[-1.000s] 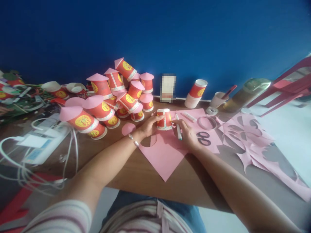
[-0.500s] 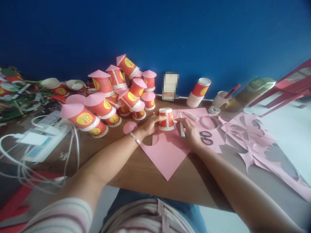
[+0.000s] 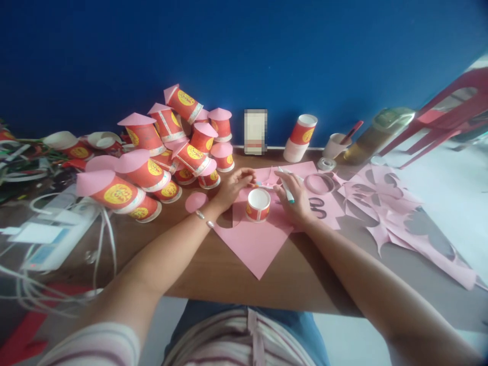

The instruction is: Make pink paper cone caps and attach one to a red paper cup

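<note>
Marker (image 3: 290,195) held in curled right hand (image 3: 299,199)

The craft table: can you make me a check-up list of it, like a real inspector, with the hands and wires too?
Surface: brown table, pink paper lying on it.
Things: red cup standing on the paper, between the forearms.
Clutter: pink-topped cups piled at left; pink scraps spread at right.
Left hand: fingers beside a small strip; grip unclear.
Right hand: holds a white pen.
Cables: white cables looped loosely by the power strip, away from both hands.
Surroundings: blue wall behind, red chair at right; other people: nothing seen.
</note>
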`<action>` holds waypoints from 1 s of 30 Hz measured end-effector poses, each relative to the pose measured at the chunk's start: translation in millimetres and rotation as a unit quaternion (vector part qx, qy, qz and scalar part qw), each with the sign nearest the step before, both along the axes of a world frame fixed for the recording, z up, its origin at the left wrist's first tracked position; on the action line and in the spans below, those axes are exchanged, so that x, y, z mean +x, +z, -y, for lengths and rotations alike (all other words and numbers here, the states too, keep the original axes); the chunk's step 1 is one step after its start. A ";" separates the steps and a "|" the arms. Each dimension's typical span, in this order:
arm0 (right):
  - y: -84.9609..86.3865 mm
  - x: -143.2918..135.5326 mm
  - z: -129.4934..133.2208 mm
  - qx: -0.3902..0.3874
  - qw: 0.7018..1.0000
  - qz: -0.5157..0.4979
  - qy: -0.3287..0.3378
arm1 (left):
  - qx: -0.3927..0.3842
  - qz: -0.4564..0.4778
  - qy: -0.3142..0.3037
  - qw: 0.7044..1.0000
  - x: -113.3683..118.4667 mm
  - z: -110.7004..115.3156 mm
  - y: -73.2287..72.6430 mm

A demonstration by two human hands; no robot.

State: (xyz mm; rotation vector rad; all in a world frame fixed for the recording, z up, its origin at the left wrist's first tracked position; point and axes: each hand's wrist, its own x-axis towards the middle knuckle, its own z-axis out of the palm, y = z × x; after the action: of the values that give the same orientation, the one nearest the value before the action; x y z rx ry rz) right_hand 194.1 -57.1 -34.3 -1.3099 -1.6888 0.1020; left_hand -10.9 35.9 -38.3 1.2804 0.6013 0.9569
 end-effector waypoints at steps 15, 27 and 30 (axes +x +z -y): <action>2.1 -5.7 -1.5 -0.109 0.959 -0.259 0.044 | 0.363 -0.332 0.023 0.870 -6.3 -4.2 -8.6; 12.7 -5.0 -0.3 -0.138 0.954 -0.259 0.067 | 0.311 -0.301 0.030 0.901 -6.9 -3.7 -1.3; 11.8 -5.7 -0.2 -0.136 0.952 -0.266 0.060 | 0.298 -0.277 0.038 0.913 -7.1 -2.4 1.4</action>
State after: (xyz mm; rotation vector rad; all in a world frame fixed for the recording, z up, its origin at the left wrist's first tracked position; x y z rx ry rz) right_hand 188.4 -56.9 -22.5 -1.2315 -1.3117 0.7181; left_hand -17.9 38.4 -36.9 2.1282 0.8335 0.8656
